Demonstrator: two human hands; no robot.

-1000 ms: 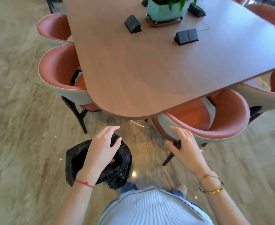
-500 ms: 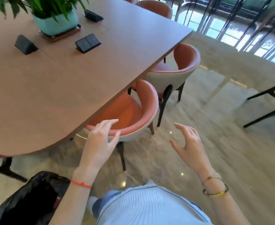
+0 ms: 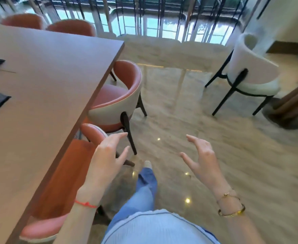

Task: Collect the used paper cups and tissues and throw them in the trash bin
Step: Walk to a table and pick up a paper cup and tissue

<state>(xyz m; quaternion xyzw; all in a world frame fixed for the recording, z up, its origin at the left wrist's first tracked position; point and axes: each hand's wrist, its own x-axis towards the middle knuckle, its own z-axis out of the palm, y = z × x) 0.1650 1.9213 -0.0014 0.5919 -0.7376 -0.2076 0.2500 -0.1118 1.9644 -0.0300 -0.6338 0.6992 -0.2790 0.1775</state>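
My left hand [image 3: 107, 159] hovers in the air with its fingers spread and relaxed, holding nothing, just right of the long brown table [image 3: 44, 81]. My right hand [image 3: 202, 161] is raised beside it over the floor, fingers loosely bent, also holding nothing. No paper cup, tissue or trash bin shows in this view.
Pink chairs [image 3: 120, 95] are tucked along the table's right side, one [image 3: 62, 175] directly below my left arm. A white chair [image 3: 250, 71] and a wooden table base [image 3: 290, 106] stand at the right. Polished floor [image 3: 188, 120] stretches ahead to a window railing.
The view has swung right, away from the black trash bag, which has left the frame. Both hands stay raised and hold nothing. The plant on the table is out of sight.
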